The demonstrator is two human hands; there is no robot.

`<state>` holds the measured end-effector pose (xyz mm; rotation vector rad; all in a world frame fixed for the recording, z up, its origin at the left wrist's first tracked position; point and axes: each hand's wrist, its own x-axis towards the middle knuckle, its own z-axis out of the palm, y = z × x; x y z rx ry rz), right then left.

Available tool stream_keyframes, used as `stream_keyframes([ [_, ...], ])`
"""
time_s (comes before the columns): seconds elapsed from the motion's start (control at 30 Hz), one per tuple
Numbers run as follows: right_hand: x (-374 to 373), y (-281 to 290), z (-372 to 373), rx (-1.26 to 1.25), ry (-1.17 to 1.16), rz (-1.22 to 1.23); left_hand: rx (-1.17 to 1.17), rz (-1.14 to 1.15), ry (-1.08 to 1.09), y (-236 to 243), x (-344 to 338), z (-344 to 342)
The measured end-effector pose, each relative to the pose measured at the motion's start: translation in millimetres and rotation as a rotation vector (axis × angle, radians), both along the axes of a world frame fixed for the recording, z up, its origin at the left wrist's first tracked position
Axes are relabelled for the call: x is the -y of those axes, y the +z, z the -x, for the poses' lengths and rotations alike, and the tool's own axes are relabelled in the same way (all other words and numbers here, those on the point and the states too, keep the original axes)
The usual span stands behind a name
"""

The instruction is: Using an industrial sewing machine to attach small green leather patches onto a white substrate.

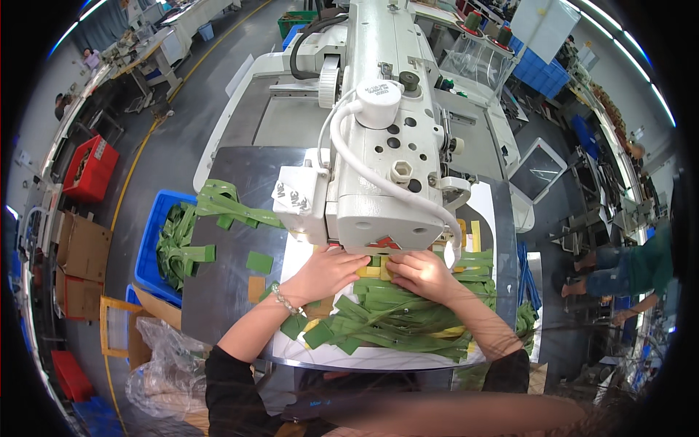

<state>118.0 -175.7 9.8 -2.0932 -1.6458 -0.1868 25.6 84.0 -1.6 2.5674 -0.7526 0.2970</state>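
Observation:
Both hands are at a small green strap end (376, 261) with yellow pieces (373, 272) around it, below the head of a white industrial sewing machine (386, 218). My left hand (329, 271), with a beaded bracelet at the wrist, grips from the left, fingers held together. From the right, my right hand (422, 274) presses with bent fingers on the same piece. The machine head partly hides the fingertips and the needle area. A pile of green straps (393, 309) with small metal snaps lies under and beside my right forearm.
More green straps (218, 200) lie on the metal tabletop (226, 291) at left, near a loose green square (259, 262). A blue bin (156, 251) of straps stands beyond the table's left edge. Plastic wrap (164, 360) lies lower left. Another person (626, 269) is far right.

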Motion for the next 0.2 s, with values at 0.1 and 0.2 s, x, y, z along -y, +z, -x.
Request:
stream_keyframes([
  [0.1,-0.1,2.8,3.1,-0.003,-0.022,0.052,-0.054,0.013,0.009,-6.5,2.4,0.2],
  [0.2,-5.0,13.5,3.7,-0.061,-0.040,0.106,-0.077,0.013,0.010,-9.2,2.8,0.4],
])
